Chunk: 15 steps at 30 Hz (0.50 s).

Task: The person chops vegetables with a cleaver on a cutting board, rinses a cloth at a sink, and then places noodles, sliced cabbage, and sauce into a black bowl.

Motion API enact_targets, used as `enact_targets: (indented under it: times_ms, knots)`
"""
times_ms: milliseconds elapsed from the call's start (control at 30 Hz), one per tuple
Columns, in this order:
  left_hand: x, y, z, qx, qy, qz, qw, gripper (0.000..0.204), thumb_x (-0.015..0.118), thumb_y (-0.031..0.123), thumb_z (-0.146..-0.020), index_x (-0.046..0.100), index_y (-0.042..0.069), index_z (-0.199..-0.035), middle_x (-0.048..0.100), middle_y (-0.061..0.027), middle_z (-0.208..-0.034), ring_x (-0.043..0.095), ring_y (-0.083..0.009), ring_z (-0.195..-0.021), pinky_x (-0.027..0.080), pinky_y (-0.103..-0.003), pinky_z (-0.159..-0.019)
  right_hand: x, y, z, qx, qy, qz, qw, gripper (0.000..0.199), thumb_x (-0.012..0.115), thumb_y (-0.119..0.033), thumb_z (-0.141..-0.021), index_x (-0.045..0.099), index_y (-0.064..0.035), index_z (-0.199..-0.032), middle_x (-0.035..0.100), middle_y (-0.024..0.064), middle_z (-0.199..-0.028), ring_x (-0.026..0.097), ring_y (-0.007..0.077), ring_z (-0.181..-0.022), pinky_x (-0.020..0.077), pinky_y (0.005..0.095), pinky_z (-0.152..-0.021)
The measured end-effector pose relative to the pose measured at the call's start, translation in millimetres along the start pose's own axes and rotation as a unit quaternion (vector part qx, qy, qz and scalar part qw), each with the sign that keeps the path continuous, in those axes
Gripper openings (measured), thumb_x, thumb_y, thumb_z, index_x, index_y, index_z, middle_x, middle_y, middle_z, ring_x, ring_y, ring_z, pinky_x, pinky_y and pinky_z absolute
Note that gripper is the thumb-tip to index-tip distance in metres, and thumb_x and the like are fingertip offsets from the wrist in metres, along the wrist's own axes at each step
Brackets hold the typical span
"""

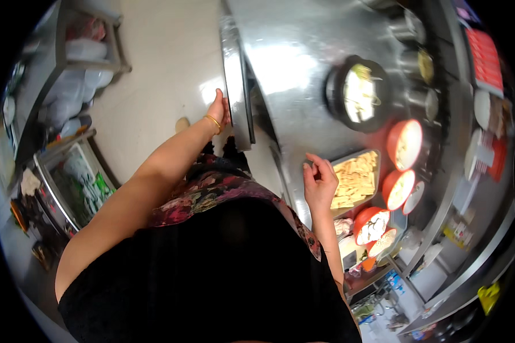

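Note:
My left hand (218,110) reaches out to the upright metal door (234,80) that stands out from under the counter. Its thumb stretches up and its fingers rest against the door's outer face, partly hidden. A yellow bracelet (213,123) circles that wrist. Over the counter's near edge hovers my right hand (321,182), fingers loosely bent with a gap between thumb and forefinger, and nothing visible in them. Right beside it lies a metal tray (379,171) of pale yellow strips (355,178).
On the steel counter (292,108) stands a black pot (336,94) with pale shredded food. Several red bowls (390,143) line the far side, near metal containers (426,66). A shelf (440,188) runs behind. Leftward are the tiled floor (160,51) and a glass-topped chest (57,188).

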<state>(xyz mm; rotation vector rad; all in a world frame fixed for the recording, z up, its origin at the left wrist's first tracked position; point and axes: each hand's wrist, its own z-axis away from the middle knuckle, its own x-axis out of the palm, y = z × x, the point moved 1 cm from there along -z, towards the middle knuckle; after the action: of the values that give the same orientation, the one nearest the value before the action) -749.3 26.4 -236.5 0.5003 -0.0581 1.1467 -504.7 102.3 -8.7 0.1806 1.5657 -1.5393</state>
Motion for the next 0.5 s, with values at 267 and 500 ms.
enact_targets:
  times_ms: [267, 500]
  knots:
    - [-203.3, 152.8, 72.2, 0.136, 0.023, -0.441, 0.887, 0.079, 0.045, 0.061, -0.084, 0.04, -0.004, -0.13, 0.046, -0.0166, -0.129, 0.045, -0.0237, -0.117, 0.031, -0.03, -0.1, 236.0, 72.1, -41.9, -0.059, -0.222, 0.026, 0.973, 0.013, 0.057, 0.001, -0.08, 0.063, -0.0002, -0.091, 0.058, 0.0021, -0.069, 0.052, 0.0081, -0.057, 0.0448, 0.0225, -0.055]
    - [-340.6, 286.8, 29.1, 0.378, 0.295, -0.7, 0.529, 0.058, 0.048, 0.048, -0.087, 0.048, 0.006, -0.128, 0.047, -0.0107, -0.131, 0.044, -0.0211, -0.121, 0.034, -0.031, -0.099, 370.4, 295.9, -181.9, 0.22, -0.017, 0.087, 0.971, 0.029, 0.065, -0.006, -0.078, 0.058, 0.0001, -0.106, 0.063, 0.0055, -0.094, 0.058, 0.0138, -0.075, 0.0457, 0.0252, -0.062]
